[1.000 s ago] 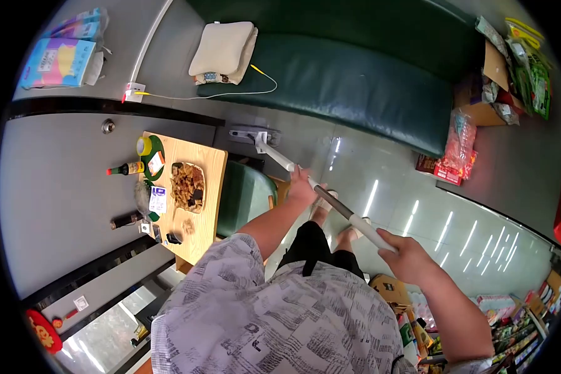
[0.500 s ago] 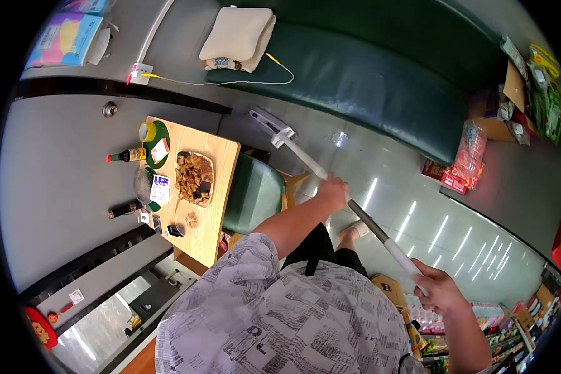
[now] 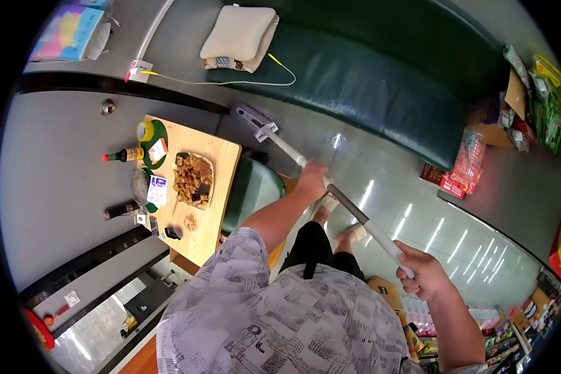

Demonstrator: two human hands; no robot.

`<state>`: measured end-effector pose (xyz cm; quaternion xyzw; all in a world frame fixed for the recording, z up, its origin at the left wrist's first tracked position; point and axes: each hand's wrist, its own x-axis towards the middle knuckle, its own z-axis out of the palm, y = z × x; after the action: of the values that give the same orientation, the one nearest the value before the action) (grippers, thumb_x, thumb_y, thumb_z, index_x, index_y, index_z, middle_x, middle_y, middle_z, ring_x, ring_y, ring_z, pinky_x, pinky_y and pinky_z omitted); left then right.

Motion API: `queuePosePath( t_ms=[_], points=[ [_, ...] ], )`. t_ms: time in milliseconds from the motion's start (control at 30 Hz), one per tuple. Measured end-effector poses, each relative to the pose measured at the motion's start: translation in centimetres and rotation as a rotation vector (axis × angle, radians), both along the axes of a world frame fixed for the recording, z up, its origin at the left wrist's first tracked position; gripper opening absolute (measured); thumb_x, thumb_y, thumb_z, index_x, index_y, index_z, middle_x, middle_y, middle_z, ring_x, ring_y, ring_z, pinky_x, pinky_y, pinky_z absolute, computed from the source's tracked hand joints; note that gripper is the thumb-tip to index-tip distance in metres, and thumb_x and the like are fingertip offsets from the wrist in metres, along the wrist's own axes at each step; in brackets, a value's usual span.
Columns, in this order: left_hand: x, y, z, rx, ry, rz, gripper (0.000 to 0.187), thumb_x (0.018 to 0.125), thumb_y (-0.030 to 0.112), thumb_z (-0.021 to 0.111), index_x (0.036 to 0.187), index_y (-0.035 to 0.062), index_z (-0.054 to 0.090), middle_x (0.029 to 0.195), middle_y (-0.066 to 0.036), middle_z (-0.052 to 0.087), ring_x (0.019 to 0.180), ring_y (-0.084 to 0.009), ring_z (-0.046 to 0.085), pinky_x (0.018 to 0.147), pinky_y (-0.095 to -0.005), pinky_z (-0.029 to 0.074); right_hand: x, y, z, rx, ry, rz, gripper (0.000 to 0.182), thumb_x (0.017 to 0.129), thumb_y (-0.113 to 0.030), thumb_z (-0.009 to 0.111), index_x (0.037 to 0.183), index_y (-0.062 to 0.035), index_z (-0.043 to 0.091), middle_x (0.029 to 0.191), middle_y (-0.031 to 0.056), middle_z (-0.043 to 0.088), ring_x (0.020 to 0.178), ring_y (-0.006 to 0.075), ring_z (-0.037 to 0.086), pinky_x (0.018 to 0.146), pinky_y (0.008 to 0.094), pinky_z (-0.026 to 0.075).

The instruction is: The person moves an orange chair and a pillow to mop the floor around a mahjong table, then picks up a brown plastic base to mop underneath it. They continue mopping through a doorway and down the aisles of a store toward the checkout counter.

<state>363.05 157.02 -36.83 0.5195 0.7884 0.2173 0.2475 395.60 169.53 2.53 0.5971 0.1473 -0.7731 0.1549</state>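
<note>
A mop (image 3: pixel 348 201) with a white and grey pole runs diagonally across the view. My left hand (image 3: pixel 312 179) is wrapped round the pole's middle. Near the top end of the pole, my right hand (image 3: pixel 420 270) grips the white handle. The flat mop head (image 3: pixel 255 121) lies on the shiny tiled floor (image 3: pixel 355 163), between the wooden table and the green sofa. Its underside is hidden.
Left of me stands a wooden table (image 3: pixel 223 163) with a tray of food (image 3: pixel 193 179) and a sauce bottle (image 3: pixel 123 154). A green chair (image 3: pixel 250 190) is beside it. A green sofa (image 3: pixel 361 81) holds a folded cushion (image 3: pixel 240 34). Boxes and bags (image 3: pixel 467 162) sit at right.
The mop and both my hands have moved left, the head further toward the gap by the table. A second foot has come into view below the pole.
</note>
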Motion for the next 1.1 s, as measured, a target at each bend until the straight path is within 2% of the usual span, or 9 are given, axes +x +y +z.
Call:
queuePosePath(
  t_ms=[267, 367, 467, 667, 767, 967, 1000, 1033, 1100],
  points=[
    [-0.4, 3.6, 1.4, -0.470, -0.012, -0.405, 0.033, 0.080, 0.014, 0.075, 0.112, 0.0199, 0.079, 0.124, -0.008, 0.071, 0.130, -0.0347, 0.055, 0.105, -0.0610, 0.047, 4.3, -1.2, -3.4, -0.204, 0.091, -0.293, 0.061, 0.109, -0.025, 0.057, 0.165, -0.0195, 0.037, 0.077, 0.0053, 0.053, 0.050, 0.0087, 0.029, 0.046, 0.0247, 0.027],
    [0.8, 3.3, 2.5, -0.509, 0.116, -0.548, 0.028, 0.081, 0.015, 0.075, 0.108, 0.0224, 0.079, 0.116, -0.008, 0.075, 0.124, -0.0357, 0.062, 0.100, -0.0538, 0.055, 6.6, -3.9, -4.4, -0.275, 0.109, -0.386, 0.059, 0.109, -0.027, 0.057, 0.164, -0.0205, 0.038, 0.077, 0.0064, 0.054, 0.049, 0.0091, 0.029, 0.045, 0.0244, 0.027],
    [2.8, 3.0, 2.2, -0.686, 0.001, -0.759, 0.036, 0.081, 0.012, 0.075, 0.116, 0.0161, 0.081, 0.122, -0.013, 0.075, 0.120, -0.0394, 0.068, 0.094, -0.0708, 0.052, 9.3, -7.6, -3.6, -0.320, 0.142, -0.481, 0.053, 0.108, -0.030, 0.056, 0.159, -0.0218, 0.044, 0.076, 0.0067, 0.056, 0.048, 0.0101, 0.033, 0.043, 0.0247, 0.028],
    [13.3, 2.6, 4.4, -0.766, 0.015, -0.970, 0.032, 0.082, 0.013, 0.076, 0.114, 0.0107, 0.082, 0.122, -0.015, 0.075, 0.115, -0.0401, 0.070, 0.092, -0.0767, 0.052, 17.9, -12.3, 0.1, -0.256, 0.074, -0.587, 0.055, 0.107, -0.032, 0.055, 0.158, -0.0150, 0.043, 0.075, 0.0056, 0.056, 0.045, 0.0108, 0.034, 0.040, 0.0259, 0.027],
    [19.2, 2.1, 8.0, -0.757, -0.056, -1.003, 0.035, 0.083, 0.014, 0.077, 0.118, 0.0082, 0.080, 0.130, -0.014, 0.072, 0.123, -0.0402, 0.064, 0.092, -0.0837, 0.048, 22.4, -15.6, 3.4, -0.169, 0.026, -0.571, 0.045, 0.108, -0.036, 0.054, 0.145, -0.0101, 0.051, 0.072, 0.0037, 0.055, 0.046, 0.0120, 0.037, 0.042, 0.0278, 0.028],
    [33.5, -0.1, 11.7, -0.809, 0.006, -1.176, 0.039, 0.081, 0.008, 0.078, 0.119, 0.0046, 0.078, 0.134, -0.020, 0.066, 0.129, -0.0387, 0.057, 0.092, -0.0899, 0.044, 33.7, -25.4, 8.0, -0.221, 0.009, -0.857, 0.071, 0.108, -0.038, 0.051, 0.169, -0.0118, 0.024, 0.075, 0.0061, 0.058, 0.050, 0.0157, 0.039, 0.046, 0.0353, 0.032],
    [34.7, 0.5, 13.4, -0.793, -0.053, -1.286, 0.041, 0.078, 0.008, 0.077, 0.118, 0.0002, 0.077, 0.128, -0.021, 0.070, 0.118, -0.0422, 0.064, 0.097, -0.0830, 0.048, 31.7, -25.2, 10.2, -0.113, -0.153, -0.815, 0.056, 0.105, -0.036, 0.058, 0.148, -0.0010, 0.048, 0.073, 0.0071, 0.057, 0.044, 0.0121, 0.037, 0.039, 0.0285, 0.027],
    [36.6, 0.1, 14.1, -0.806, -0.062, -1.310, 0.041, 0.077, 0.009, 0.078, 0.118, 0.0025, 0.078, 0.126, -0.020, 0.069, 0.122, -0.0400, 0.061, 0.096, -0.0839, 0.048, 34.1, -27.7, 10.3, -0.064, -0.254, -0.872, 0.053, 0.100, -0.029, 0.067, 0.141, -0.0003, 0.052, 0.075, 0.0084, 0.060, 0.045, 0.0122, 0.042, 0.039, 0.0271, 0.029],
    [41.1, -1.8, 13.5, -0.778, 0.027, -1.341, 0.038, 0.077, 0.009, 0.079, 0.115, 0.0049, 0.079, 0.122, -0.019, 0.070, 0.126, -0.0396, 0.058, 0.095, -0.0862, 0.047, 41.9, -32.9, 11.1, -0.404, -0.072, -0.961, 0.038, 0.106, -0.047, 0.058, 0.107, -0.0121, 0.073, 0.076, 0.0111, 0.070, 0.064, 0.0278, 0.068, 0.055, 0.0437, 0.054]
  ],
)
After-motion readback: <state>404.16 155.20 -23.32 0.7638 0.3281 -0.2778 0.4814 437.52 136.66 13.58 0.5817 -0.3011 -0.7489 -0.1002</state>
